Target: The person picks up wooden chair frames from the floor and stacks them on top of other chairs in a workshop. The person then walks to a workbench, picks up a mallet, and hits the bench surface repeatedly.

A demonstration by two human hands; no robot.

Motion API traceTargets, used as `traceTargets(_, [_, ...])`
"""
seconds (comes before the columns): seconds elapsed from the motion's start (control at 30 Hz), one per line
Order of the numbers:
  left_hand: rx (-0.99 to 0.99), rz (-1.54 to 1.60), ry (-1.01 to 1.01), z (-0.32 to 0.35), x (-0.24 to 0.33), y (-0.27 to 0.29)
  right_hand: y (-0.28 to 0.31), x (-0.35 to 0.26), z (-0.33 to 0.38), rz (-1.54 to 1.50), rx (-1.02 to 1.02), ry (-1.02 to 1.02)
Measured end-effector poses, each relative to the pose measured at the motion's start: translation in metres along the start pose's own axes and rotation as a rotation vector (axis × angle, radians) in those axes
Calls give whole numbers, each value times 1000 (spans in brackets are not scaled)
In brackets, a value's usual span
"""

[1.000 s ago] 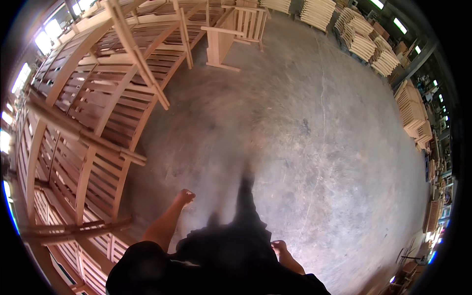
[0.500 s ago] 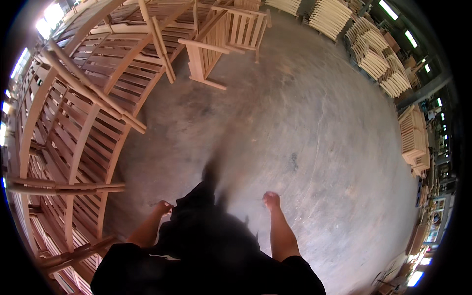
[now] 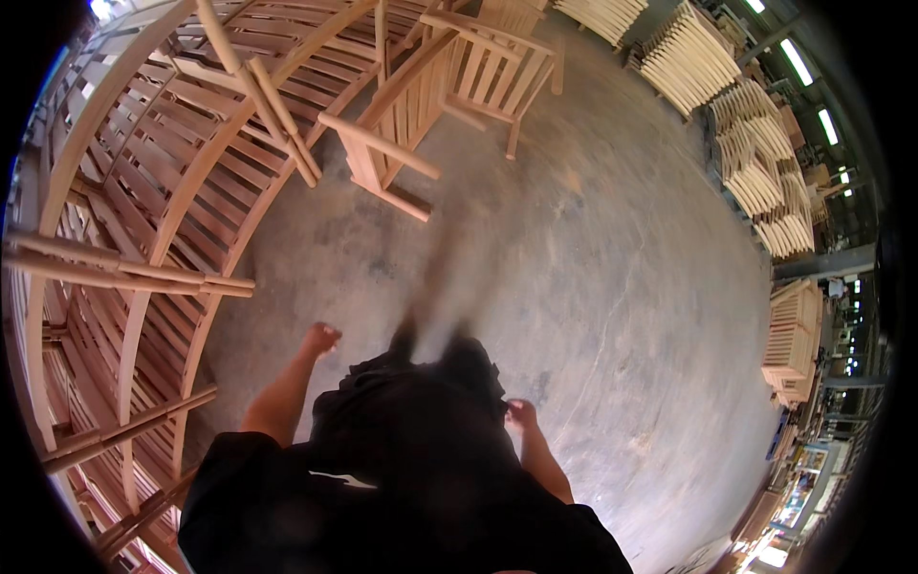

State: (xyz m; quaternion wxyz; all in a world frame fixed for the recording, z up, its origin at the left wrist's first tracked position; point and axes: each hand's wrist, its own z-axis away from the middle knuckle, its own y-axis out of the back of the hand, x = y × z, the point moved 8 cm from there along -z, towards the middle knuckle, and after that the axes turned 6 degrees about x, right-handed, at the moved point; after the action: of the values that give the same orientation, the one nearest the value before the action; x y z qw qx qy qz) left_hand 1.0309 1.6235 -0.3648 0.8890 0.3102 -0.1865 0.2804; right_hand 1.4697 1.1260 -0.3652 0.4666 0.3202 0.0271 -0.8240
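Observation:
My left hand (image 3: 323, 340) hangs in front of me at the left, fingers curled in, with nothing visible in it. Lower down, my right hand (image 3: 521, 414) is beside my dark clothing, its fingers bent inward; I see no object in it. Both hands are above the grey concrete floor (image 3: 574, 277). Nearest to my left hand is a long row of reddish slatted wooden frames (image 3: 172, 225), a short way off and not touched. Ahead lies a wooden armchair or bench frame (image 3: 411, 158) with a slatted side.
Arms of the frames jut toward the floor space at left, such as a rounded wooden rail (image 3: 182, 282). Stacks of pale wooden pieces (image 3: 684, 57) stand far right, with more stacks (image 3: 765, 172) and slatted panels (image 3: 792, 335) nearer along that side.
The wooden armchair or bench frame ahead now appears closer and the row at left has shifted nearer. My left hand has swung forward, and my right hand has drawn back toward my body.

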Motion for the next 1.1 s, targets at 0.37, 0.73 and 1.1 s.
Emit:
traceTargets(0.37, [190,-30,-16,-133,290,3,91,-246,-229,-425,-280,-236])
traceTargets(0.73, [526,561,372,-160,338,4,66,-861,-491,490,38,707])
traceTargets(1.1, [1005,297,386,-259,504,153,-98,-1097,-496,873,-109,970])
